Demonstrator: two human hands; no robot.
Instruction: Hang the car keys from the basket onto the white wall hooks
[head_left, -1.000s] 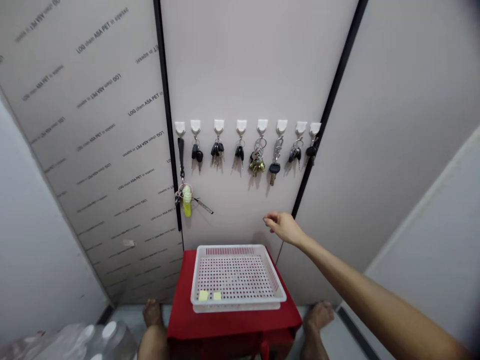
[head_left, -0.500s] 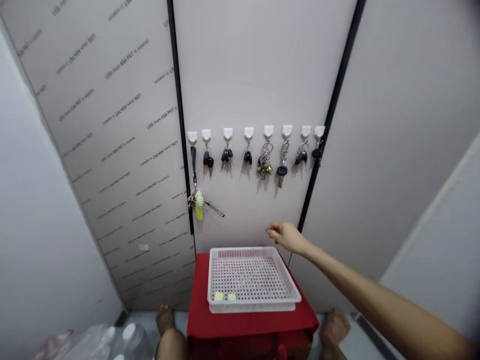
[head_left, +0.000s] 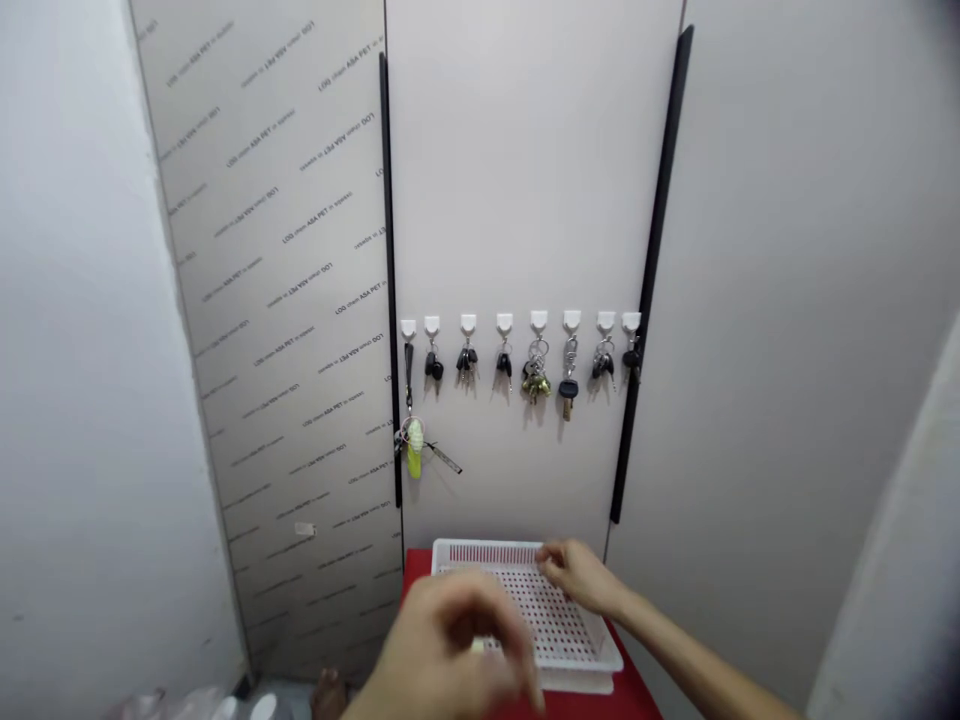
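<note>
My left hand (head_left: 450, 640) is blurred with motion above the near left part of a white perforated plastic tray (head_left: 487, 553). It hides most of the tray's left side and nearly all of the pale yellow square notes; one small yellow patch (head_left: 477, 647) shows below my fingers. My right hand (head_left: 574, 575) is over the tray's far right corner with its fingers loosely bent, and I see nothing in it. The tray rests on a red-covered stand (head_left: 630, 680).
Several key bunches (head_left: 536, 380) hang from a row of white adhesive hooks (head_left: 517, 322) on the pale wall panel, with a yellow-green keychain (head_left: 414, 448) at the left end. Black vertical strips (head_left: 652, 270) edge the panel. A bare foot (head_left: 328, 695) and plastic bottles (head_left: 225, 708) sit low left.
My left hand has entered the view over the tray and covers the yellow notes. My right hand has dropped toward the tray's far corner. The whole scene sits lower in the frame.
</note>
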